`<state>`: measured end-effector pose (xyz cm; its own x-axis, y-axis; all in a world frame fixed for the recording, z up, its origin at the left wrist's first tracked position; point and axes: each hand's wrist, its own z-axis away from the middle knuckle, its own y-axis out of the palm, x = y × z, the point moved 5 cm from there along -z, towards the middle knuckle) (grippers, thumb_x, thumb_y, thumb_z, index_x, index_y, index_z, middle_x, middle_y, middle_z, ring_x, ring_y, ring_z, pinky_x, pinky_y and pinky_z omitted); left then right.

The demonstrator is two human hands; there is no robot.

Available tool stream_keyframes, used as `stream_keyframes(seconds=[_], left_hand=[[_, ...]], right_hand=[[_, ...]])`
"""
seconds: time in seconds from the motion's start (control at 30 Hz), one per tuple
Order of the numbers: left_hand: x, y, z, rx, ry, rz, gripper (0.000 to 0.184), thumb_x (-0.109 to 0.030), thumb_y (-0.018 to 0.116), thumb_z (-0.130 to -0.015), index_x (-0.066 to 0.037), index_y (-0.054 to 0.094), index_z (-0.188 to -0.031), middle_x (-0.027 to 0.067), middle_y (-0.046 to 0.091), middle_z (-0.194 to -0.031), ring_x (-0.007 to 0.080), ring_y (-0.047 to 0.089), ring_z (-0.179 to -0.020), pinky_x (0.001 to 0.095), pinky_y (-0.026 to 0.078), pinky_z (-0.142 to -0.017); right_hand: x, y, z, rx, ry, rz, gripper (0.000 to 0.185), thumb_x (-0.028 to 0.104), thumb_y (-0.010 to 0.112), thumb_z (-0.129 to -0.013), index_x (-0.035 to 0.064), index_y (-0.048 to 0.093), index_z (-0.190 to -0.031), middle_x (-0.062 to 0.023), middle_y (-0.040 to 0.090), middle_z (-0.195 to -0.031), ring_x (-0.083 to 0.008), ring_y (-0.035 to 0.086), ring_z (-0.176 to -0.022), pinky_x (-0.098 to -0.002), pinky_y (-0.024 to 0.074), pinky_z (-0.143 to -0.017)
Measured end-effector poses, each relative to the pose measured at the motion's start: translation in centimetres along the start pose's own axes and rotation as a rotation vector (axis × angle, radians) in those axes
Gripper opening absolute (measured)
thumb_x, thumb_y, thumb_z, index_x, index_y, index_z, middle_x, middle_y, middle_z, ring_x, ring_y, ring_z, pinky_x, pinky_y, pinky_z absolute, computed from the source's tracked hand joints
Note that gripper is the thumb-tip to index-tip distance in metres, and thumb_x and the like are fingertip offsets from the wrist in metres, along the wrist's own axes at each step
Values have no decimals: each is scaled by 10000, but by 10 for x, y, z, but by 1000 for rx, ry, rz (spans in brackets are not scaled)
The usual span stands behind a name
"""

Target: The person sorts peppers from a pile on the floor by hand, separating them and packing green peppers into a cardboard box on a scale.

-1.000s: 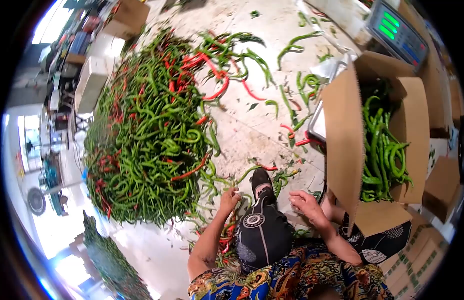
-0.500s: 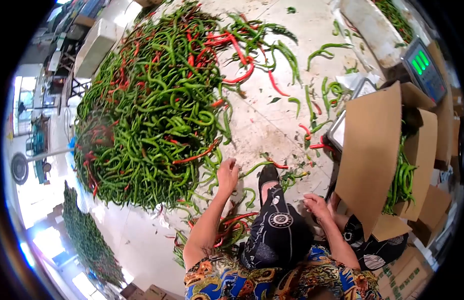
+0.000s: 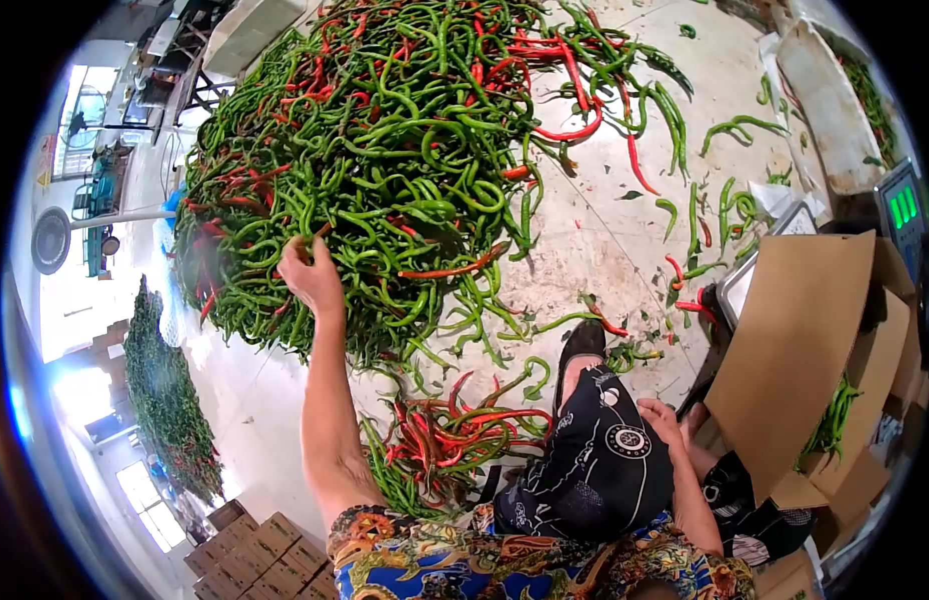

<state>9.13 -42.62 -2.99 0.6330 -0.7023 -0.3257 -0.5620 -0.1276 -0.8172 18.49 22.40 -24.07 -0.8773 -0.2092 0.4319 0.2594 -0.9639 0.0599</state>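
Observation:
Far out over the left part of a big heap of green and red chili peppers (image 3: 385,190), my left hand (image 3: 313,280) has its fingers bent in a pinch at a brownish-red chili pepper (image 3: 325,230). My right hand (image 3: 667,424) is beside my right knee, its fingers loosely curled with nothing visible in them. A smaller pile of mostly red chili peppers (image 3: 455,435) lies on the floor left of my leg. To the right of my right hand stands an open cardboard box (image 3: 790,345) with green chili peppers (image 3: 837,415) inside.
Behind the box are a scale's platform (image 3: 760,270) and its lit display (image 3: 903,207). A white foam box (image 3: 835,110) stands at the upper right. Loose peppers lie on the floor (image 3: 605,230). At left are a fan (image 3: 52,240), another pepper heap (image 3: 170,400) and stacked cartons (image 3: 260,555).
My left hand has gone from above the floor near my foot up and left onto the heap. My right hand has drawn in against my knee. The view has shifted left.

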Motion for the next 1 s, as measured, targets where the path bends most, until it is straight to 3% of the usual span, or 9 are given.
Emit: stream_keyframes(seconds=[0.1, 0.17, 0.23, 0.3, 0.37, 0.47, 0.57, 0.83, 1.0], left_hand=[[25, 7, -45, -19, -399, 551, 397, -199, 699, -869, -8, 578, -1195, 46, 624, -800, 157, 563, -680, 302, 490, -687], [22, 10, -66, 1, -245, 544, 560, -216, 714, -861, 12, 489, -1321, 28, 618, -691, 124, 538, -625, 274, 462, -640], [38, 37, -75, 211, -205, 113, 970, -525, 765, -738, -45, 331, -1460, 233, 628, -1171, 297, 631, -952, 400, 489, -864], [85, 101, -62, 343, -198, 56, 1088, -615, 771, -667, -95, 280, -1487, 277, 519, -1311, 376, 563, -1122, 448, 449, -945], [26, 106, -35, 495, -286, -226, 1067, -558, 795, -656, -121, 276, -1480, 272, 542, -1246, 396, 554, -1118, 478, 446, -940], [4, 113, -13, 313, -348, -169, 885, -367, 803, -659, -129, 373, -1395, 241, 574, -1117, 424, 572, -1006, 512, 455, -869], [-14, 109, 24, 172, 109, -92, 640, -146, 683, -696, -87, 476, -1299, 218, 600, -915, 417, 588, -862, 505, 472, -757], [-130, 110, 149, 805, 476, 34, 523, -181, 739, -730, -137, 557, -1219, 177, 579, -927, 368, 569, -883, 493, 464, -764], [-117, 73, 8, 148, 366, 212, 254, -197, 750, -761, -25, 635, -907, 132, 618, -896, 312, 566, -858, 399, 462, -781]], right_hand=[[13, -1, 9, 1, -48, 19, 324, 197, 632, -906, 8, 596, -1167, -32, 649, -932, -117, 623, -763, -248, 477, -629], [15, -4, 14, -35, -37, 1, 336, 211, 649, -897, 9, 597, -1160, -27, 648, -912, -117, 622, -759, -250, 477, -625], [12, -7, 16, -75, -30, -5, 339, 221, 659, -891, 13, 601, -1153, -23, 648, -902, -118, 622, -759, -251, 478, -623], [8, -5, 12, -66, -3, -21, 343, 230, 668, -887, 21, 605, -1152, -21, 648, -896, -121, 622, -763, -250, 476, -621], [6, -2, 9, -41, 6, -19, 336, 226, 666, -889, 24, 609, -1151, -18, 648, -899, -122, 622, -763, -249, 475, -621], [15, 8, 4, -10, -51, -4, 302, 210, 655, -894, 31, 626, -1136, -9, 656, -892, -114, 618, -749, -246, 474, -625], [17, 20, 7, 31, -36, -51, 289, 199, 652, -896, 34, 634, -1132, -9, 662, -893, -109, 617, -748, -239, 470, -628], [16, 12, 4, -29, 55, -20, 297, 180, 646, -903, 22, 616, -1154, -23, 658, -903, -114, 612, -750, -243, 471, -638], [3, -8, 2, -106, 80, -83, 262, 183, 635, -913, 39, 614, -1131, -23, 668, -908, -106, 593, -734, -237, 465, -621]])
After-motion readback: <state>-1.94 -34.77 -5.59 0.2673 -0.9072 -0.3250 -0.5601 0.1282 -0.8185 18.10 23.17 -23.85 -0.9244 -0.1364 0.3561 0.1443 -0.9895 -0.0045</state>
